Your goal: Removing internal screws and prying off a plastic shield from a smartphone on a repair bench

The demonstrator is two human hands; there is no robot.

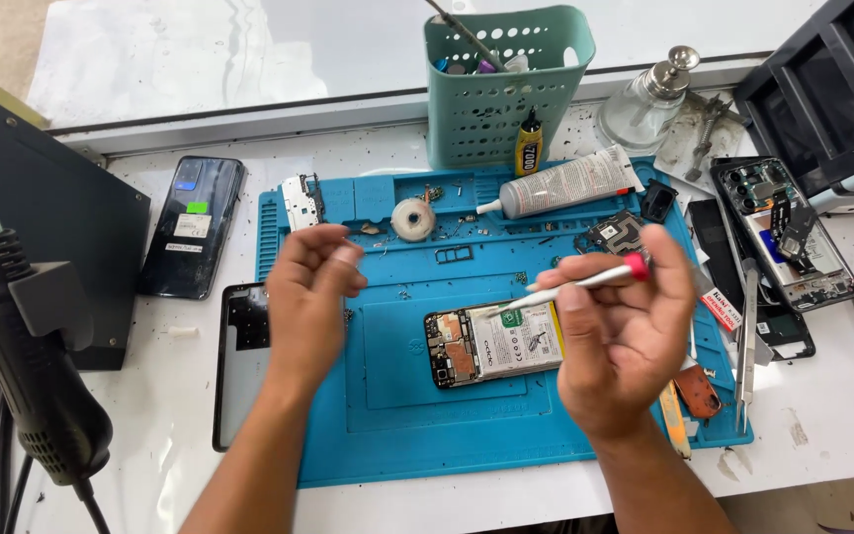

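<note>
Pinching a slim white-shafted screwdriver with a red cap, the right hand hovers over the blue silicone repair mat, its tool tip aimed toward nine o'clock and poised just above the opened smartphone with its back cover off. That phone lies flat near the mat's centre, circuit board at its nine o'clock end and a white-labelled battery filling the rest.

From the single head view, the left hand hangs in the air at about ten o'clock from the phone, fingers loosely curled with thumb and forefinger close together; whether a tiny part sits between them cannot be told.

Around the work: a dark-blue intact phone on the white counter at the mat's ten o'clock, a black phone back panel at nine o'clock, a black hot-air gun at the far left, a teal perforated plastic tool basket at twelve o'clock, a white glue tube just below it, and a second dismantled phone at two o'clock.

Judging by the pose, a screw on the board is being worked. Doing it well would mean steadying the phone with the free hand, seating the tip squarely and upright before turning, pressing lightly, and keeping clear of the battery.
</note>
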